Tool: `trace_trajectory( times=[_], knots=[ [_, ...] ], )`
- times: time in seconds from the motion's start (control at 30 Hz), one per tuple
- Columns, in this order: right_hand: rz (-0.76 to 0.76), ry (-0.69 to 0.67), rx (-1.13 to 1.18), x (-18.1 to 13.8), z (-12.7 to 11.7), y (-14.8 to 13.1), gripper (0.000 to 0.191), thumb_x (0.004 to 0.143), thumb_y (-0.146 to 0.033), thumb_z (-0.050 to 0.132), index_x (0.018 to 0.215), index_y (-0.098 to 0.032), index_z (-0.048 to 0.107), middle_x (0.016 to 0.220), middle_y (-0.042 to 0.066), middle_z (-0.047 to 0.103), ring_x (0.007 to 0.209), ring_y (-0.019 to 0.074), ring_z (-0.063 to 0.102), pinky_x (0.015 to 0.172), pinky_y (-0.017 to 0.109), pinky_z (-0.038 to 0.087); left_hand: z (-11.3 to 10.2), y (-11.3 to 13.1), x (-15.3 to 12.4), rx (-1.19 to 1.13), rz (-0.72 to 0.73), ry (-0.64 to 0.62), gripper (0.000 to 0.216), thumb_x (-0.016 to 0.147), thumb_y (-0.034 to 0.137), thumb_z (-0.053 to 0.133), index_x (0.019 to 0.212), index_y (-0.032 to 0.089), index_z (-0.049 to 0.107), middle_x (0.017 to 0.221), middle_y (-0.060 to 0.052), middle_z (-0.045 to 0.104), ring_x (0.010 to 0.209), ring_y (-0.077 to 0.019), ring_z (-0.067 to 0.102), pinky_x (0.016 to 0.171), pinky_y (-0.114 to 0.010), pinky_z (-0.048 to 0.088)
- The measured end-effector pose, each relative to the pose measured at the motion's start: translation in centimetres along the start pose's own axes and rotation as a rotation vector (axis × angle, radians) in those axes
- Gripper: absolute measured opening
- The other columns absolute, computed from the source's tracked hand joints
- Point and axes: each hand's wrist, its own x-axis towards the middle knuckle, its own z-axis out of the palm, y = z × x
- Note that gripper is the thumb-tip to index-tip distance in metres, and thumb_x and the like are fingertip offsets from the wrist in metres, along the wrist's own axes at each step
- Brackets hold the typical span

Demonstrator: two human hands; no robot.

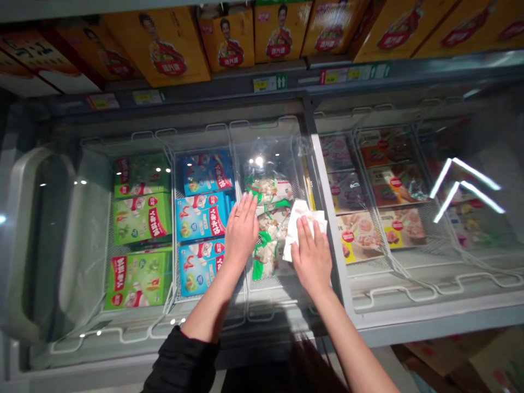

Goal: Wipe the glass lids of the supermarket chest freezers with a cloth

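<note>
My left hand [241, 233] lies flat, fingers stretched out, and seems to rest on the glass lid [268, 147] of a chest freezer. A ring shows on one finger. Under my right hand [311, 255] is a crumpled white tissue [295, 218], which its outstretched, slightly spread fingers press flat on the glass close to the lid's right frame. Between the hands, below the glass, are green-and-clear bags of frozen food [268, 226]. Left of my left hand, blue food boxes [200, 215] lie in a wire basket, partly hidden by that forearm.
Green boxes [141, 218] fill the far-left basket. A big handle [24, 245] runs along the lid's left side. Right of the frame [333, 229], more packs [360, 234] lie under glass with bright reflections. Yellow cartons [282, 33] stand on a shelf above the back edge.
</note>
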Motion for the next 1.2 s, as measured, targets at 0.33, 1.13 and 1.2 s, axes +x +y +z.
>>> trace_trajectory(
  times=[0.33, 1.13, 1.2],
  knots=[
    [-0.172, 0.097, 0.053, 3.6, 0.4, -2.2, 0.047, 0.082, -0.025, 0.028, 0.128, -0.017, 0.021, 0.132, 0.001, 0.022, 0.121, 0.0214, 0.013, 0.096, 0.040, 0.019, 0.5, -1.4, -1.6, 0.000, -0.038, 0.109, 0.046, 0.078, 0.006, 0.027, 0.123, 0.017, 0.028, 0.131, 0.001, 0.023, 0.121, -0.0137, 0.014, 0.104, -0.033, 0.016],
    [-0.384, 0.019, -0.001, -7.2, 1.4, -6.9, 0.047, 0.082, -0.026, 0.028, 0.128, -0.020, 0.021, 0.133, -0.002, 0.016, 0.122, 0.0186, 0.009, 0.098, 0.038, 0.015, -1.7, -4.7, -10.3, 0.044, -0.031, 0.165, 0.043, 0.082, 0.013, 0.031, 0.124, 0.014, 0.025, 0.133, -0.003, 0.016, 0.122, -0.0174, 0.010, 0.103, -0.039, 0.010],
    [-0.486, 0.013, 0.014, -6.6, 1.5, -8.4, 0.047, 0.083, -0.027, 0.028, 0.128, -0.021, 0.019, 0.133, -0.004, 0.015, 0.122, 0.0168, 0.008, 0.099, 0.037, 0.014, -1.3, -5.0, -10.4, 0.037, -0.017, 0.174, 0.043, 0.082, 0.011, 0.032, 0.124, 0.013, 0.025, 0.133, -0.003, 0.017, 0.122, -0.0167, 0.009, 0.103, -0.038, 0.010]
  ],
)
